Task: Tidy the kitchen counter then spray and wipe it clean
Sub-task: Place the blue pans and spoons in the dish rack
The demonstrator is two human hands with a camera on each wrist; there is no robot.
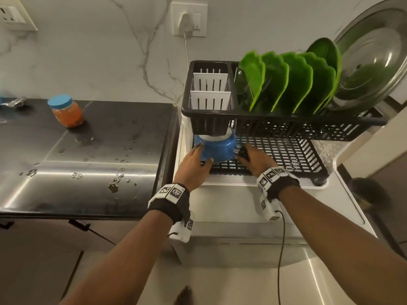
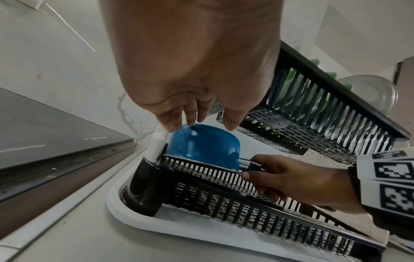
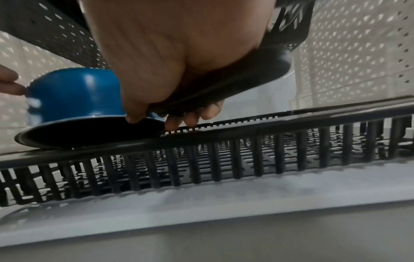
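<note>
A blue saucepan (image 1: pixel 217 148) sits upside down at the left end of the lower tier (image 1: pixel 286 150) of a black dish rack. My right hand (image 1: pixel 253 159) grips its black handle (image 1: pixel 243 153); in the right wrist view the handle (image 3: pixel 246 78) crosses my palm with the fingers (image 3: pixel 190 117) curled under it. My left hand (image 1: pixel 193 164) touches the left side of the saucepan (image 2: pixel 201 143) with fairly straight fingertips (image 2: pixel 174 125). The pan's rim (image 3: pixel 89 131) rests on the rack's front edge.
The rack's upper tier (image 1: pixel 308 128) holds green plates (image 1: pixel 286 82), a large steel lid (image 1: pixel 372 62) and a cutlery holder (image 1: pixel 209 95) just above the pan. A white drip tray (image 1: pixel 242 183) lies beneath. On the wet black counter (image 1: pixel 99 150) stands an orange-filled jar (image 1: pixel 66 111).
</note>
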